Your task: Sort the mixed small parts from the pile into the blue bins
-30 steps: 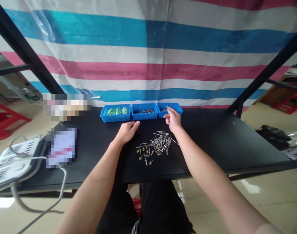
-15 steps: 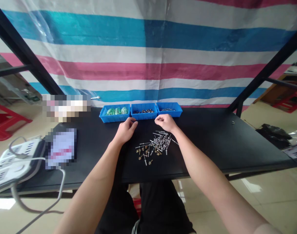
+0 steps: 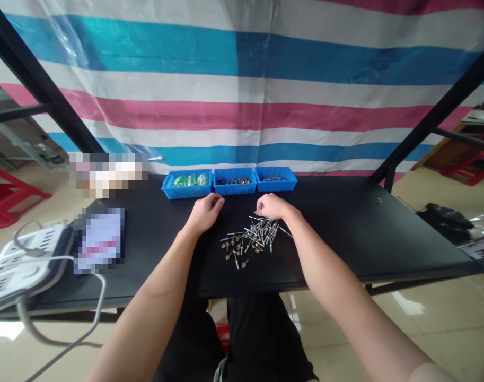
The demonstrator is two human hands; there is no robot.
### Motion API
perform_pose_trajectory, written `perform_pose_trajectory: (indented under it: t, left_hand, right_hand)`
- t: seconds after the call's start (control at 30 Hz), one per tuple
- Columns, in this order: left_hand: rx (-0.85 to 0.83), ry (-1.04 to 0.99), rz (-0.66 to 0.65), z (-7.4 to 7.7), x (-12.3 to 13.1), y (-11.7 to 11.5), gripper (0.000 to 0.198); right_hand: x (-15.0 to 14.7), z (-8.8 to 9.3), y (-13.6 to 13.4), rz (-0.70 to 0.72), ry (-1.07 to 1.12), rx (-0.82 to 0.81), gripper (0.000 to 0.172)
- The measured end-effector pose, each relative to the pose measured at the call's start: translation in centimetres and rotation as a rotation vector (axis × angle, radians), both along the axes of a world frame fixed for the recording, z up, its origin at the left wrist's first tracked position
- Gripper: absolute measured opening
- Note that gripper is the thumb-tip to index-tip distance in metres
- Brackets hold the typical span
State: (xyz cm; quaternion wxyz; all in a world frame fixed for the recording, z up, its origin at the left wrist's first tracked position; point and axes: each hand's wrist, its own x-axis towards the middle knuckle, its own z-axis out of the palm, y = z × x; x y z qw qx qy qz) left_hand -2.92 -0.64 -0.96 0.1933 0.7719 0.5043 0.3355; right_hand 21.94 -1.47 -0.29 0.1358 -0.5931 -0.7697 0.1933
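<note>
A loose pile of silver pop rivets [image 3: 265,231] lies on the black table, with several brass-coloured screws [image 3: 238,245] at its left side. My right hand [image 3: 272,206] is at the far edge of this pile, its fingers closed in a pinch on a pop rivet whose thin end shows beside the fingertips. My left hand [image 3: 205,212] rests in front of the bins, fingers curled toward the thumb; whatever may be inside is hidden. Behind the hands stand three blue bins: one with green-tinted packets [image 3: 191,180], one with small brass-coloured screws [image 3: 237,181], one with rivets [image 3: 274,179].
At the left of the table [image 3: 345,233] are a white power strip [image 3: 27,262] with cables and a blurred flat packet [image 3: 100,241]. A small metal piece [image 3: 379,200] lies far right. Black frame posts and a striped plastic sheet [image 3: 249,114] stand behind.
My right hand has moved from in front of the right bin toward me, onto the far edge of the rivet pile. My left hand has stayed in place.
</note>
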Motion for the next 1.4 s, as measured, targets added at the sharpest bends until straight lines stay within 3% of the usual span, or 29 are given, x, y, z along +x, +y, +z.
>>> perform_pose_trajectory:
  t: [0.27, 0.37, 0.57, 0.67, 0.83, 1.0, 1.13, 1.23, 1.4]
  left_hand:
    - [0.035, 0.044, 0.002, 0.1, 0.0, -0.1, 0.033]
    - [0.047, 0.054, 0.004, 0.1, 0.0, 0.0, 0.031]
    - [0.057, 0.034, -0.033, 0.1, 0.0, 0.0, 0.028]
    - [0.052, 0.012, -0.067, 0.2, 0.1, -0.2, 0.027]
    - [-0.012, -0.011, -0.185, 0.6, 0.6, -1.0, 0.029]
    - [-0.056, -0.013, -0.297, 0.8, 0.9, -1.3, 0.034]
    - [-0.024, -0.006, -0.279, 0.5, 0.9, -1.1, 0.035]
    - [-0.012, -0.033, -0.245, 0.4, 0.7, -1.0, 0.039]
    - [-0.08, -0.071, -0.193, 0.5, 0.4, -0.8, 0.045]
  right_hand:
    - [-0.2, 0.1, -0.1, 0.006, 0.006, -0.081, 0.023]
    - [-0.1, 0.1, 0.1, 0.012, 0.099, -0.023, 0.023]
    - [-1.3, -0.4, 0.4, -0.064, 0.467, 0.225, 0.013]
    - [-2.4, -0.6, 0.3, -0.031, 0.647, 0.228, 0.024]
    - [-4.0, -0.6, -0.4, -0.01, 0.853, 0.146, 0.012]
    - [-5.2, -0.8, -0.9, -0.036, 0.891, 0.141, 0.03]
    - [-5.6, -0.9, -1.0, -0.047, 0.891, 0.134, 0.036]
    - [-5.2, -0.8, -0.9, -0.035, 0.817, 0.136, 0.034]
    - [-4.1, -0.4, -1.1, 0.125, 0.658, 0.051, 0.021]
